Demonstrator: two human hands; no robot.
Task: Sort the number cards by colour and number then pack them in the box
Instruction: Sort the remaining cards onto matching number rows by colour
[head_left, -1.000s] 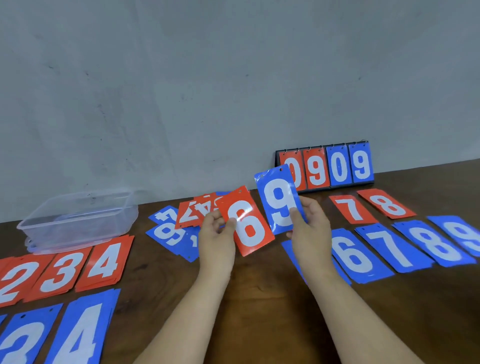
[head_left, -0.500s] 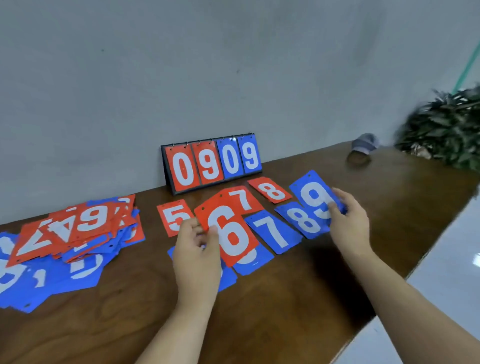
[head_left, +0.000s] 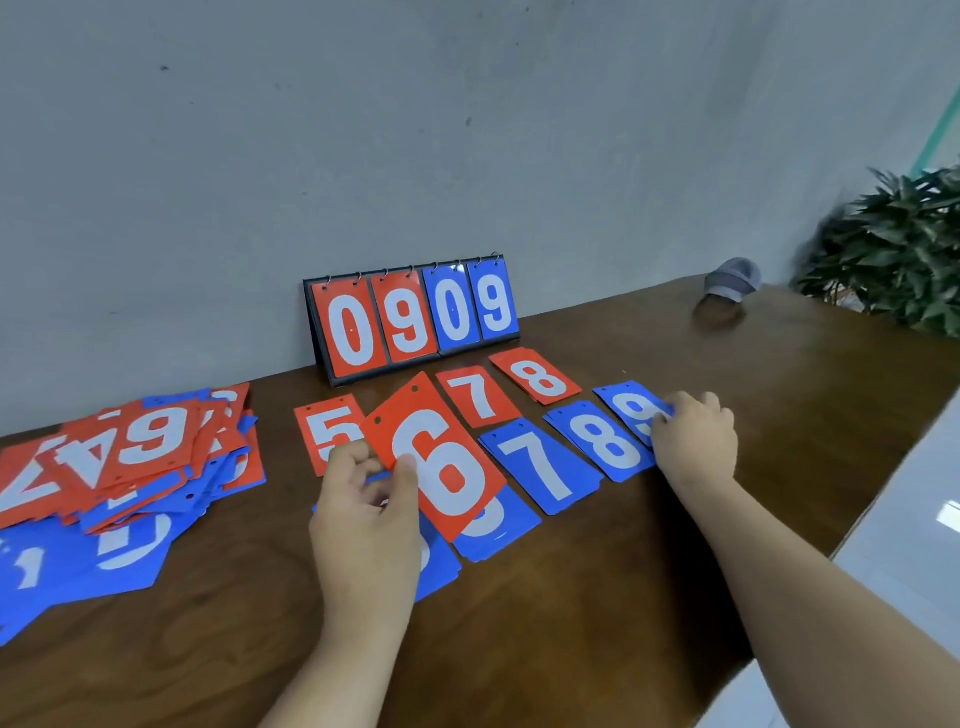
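1. A person's left hand (head_left: 363, 525) pinches a red 6 card (head_left: 441, 462) by its left edge, thumb on the face and fingers curled behind. It holds the card tilted above the wooden table (head_left: 571, 634) and over a blue card (head_left: 496, 527) whose number is mostly hidden.
2. The right hand (head_left: 696, 441) lies on a blue 9 card (head_left: 628, 408) at the right end of the near row, fingers bent over it. Whether they grip the card or merely press it flat cannot be told from this angle.
3. In the far row a red 5 card (head_left: 327, 431), a red 7 card (head_left: 478, 397) and a red 8 card (head_left: 537, 376) lie flat, and the raised 6 covers the 5's right edge.
4. In the near row a blue 7 card (head_left: 540, 467) and a blue 8 card (head_left: 602, 441) lie side by side, the 8 just beside the 9.
5. A loose heap of cards (head_left: 130, 467), red and blue mixed, spreads over the table's left side.
6. A flip scoreboard (head_left: 410, 317) stands against the grey wall (head_left: 415, 130) behind the rows, reading 0 9 in red and 0 9 in blue.
7. A grey cap (head_left: 732, 280) sits at the table's far right end, near a leafy plant (head_left: 898, 249)
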